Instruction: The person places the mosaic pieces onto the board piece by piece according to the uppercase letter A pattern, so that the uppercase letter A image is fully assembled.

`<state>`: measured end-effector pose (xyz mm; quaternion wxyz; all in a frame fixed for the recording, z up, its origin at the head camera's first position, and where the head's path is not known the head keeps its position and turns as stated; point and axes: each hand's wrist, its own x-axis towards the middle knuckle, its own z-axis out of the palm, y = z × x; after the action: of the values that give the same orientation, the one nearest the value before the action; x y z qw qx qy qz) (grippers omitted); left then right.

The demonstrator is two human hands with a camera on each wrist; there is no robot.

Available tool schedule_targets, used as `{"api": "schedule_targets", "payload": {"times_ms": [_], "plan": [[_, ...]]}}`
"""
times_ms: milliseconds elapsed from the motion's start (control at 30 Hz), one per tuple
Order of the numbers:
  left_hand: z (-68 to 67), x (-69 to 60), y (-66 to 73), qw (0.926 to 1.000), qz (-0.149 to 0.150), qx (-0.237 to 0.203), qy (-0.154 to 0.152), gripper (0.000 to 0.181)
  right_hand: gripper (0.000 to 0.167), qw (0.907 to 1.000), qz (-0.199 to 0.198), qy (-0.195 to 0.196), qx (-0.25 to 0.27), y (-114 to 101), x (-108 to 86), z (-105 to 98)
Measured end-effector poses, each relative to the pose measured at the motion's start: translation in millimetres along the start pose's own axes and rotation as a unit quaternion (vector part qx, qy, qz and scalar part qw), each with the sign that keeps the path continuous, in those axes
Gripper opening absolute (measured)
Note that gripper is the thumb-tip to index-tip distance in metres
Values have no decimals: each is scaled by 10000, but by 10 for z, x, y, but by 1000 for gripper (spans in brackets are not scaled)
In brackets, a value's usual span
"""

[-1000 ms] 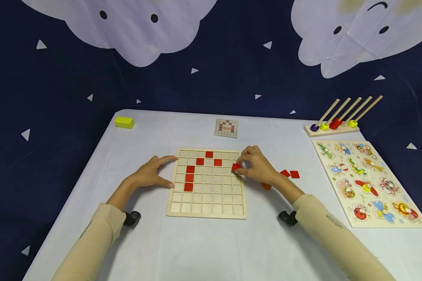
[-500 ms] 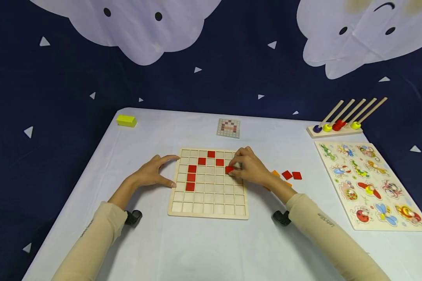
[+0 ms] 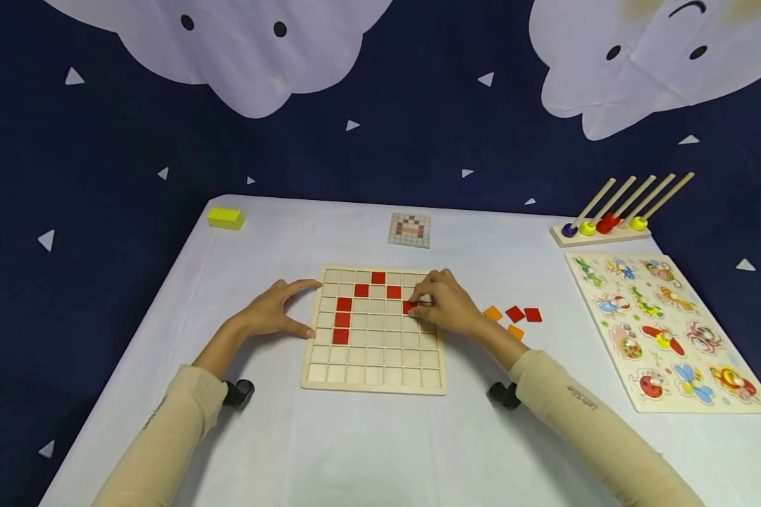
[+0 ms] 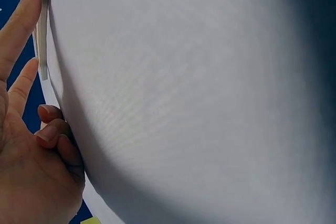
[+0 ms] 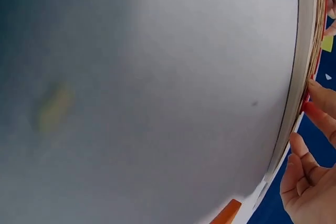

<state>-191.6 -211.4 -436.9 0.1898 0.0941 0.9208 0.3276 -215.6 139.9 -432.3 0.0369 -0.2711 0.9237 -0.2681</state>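
Note:
A wooden grid board (image 3: 374, 355) lies flat on the table with several red tiles in its cells, among them one at the top (image 3: 378, 277). The left hand (image 3: 269, 311) touches the board's left edge with thumb and a fingertip, the two spread apart; its other fingers fold inward in the left wrist view (image 4: 39, 166). Over the board's right side, the right hand (image 3: 449, 304) pinches a red tile (image 3: 408, 307) at a cell in the third row. Fingers partly cover this tile.
Loose red tiles (image 3: 533, 315) and orange tiles (image 3: 492, 313) lie right of the board. Behind it is a small pattern card (image 3: 409, 231). A yellow block (image 3: 225, 219) sits at the back left. A peg stand (image 3: 599, 238) and an insect puzzle board (image 3: 662, 331) occupy the right.
The right hand has moved left over the board with the red tile, from its right edge to a cell further in. The left hand stays at the board's edge.

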Motion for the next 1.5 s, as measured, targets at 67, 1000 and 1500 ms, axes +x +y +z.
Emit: {"api": "schedule_targets", "payload": {"times_ms": [67, 1000, 1500], "plan": [[1, -4, -4, 10000, 13, -43, -5, 98, 20, 10000, 19, -12, -74, -8, -15, -9], [-4, -6, -11, 9999, 88, -43, -37, 98, 29, 9976, 561, 244, -328, 966, -950, -806], [-16, -8, -11, 9999, 84, -97, -80, 98, 22, 9937, 530, 585, -795, 1119, -1031, -745]]}}
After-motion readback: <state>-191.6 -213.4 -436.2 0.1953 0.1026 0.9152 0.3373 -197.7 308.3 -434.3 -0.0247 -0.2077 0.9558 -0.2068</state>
